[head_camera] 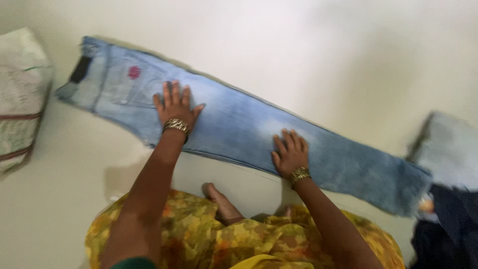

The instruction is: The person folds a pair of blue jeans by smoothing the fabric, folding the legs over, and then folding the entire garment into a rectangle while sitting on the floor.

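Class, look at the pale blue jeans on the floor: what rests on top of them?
Two flat hands: the left hand near the waist, the right hand mid-leg of the jeans. The denim beneath both palms is covered, so unseen.

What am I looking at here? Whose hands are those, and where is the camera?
The camera sits on a person's head and looks down, so you see what that person sees. There is just this one picture. The two arms belong to that person, who sits on a pale floor in a yellow patterned garment, with one bare foot poking out. Light blue jeans lie stretched out flat on the floor. The left hand presses flat near the pocket end, and the right hand presses flat further along the leg. Both hands are open and hold nothing. A whitish sack lies on the left, and more folded clothes lie on the right, a bit blurry.
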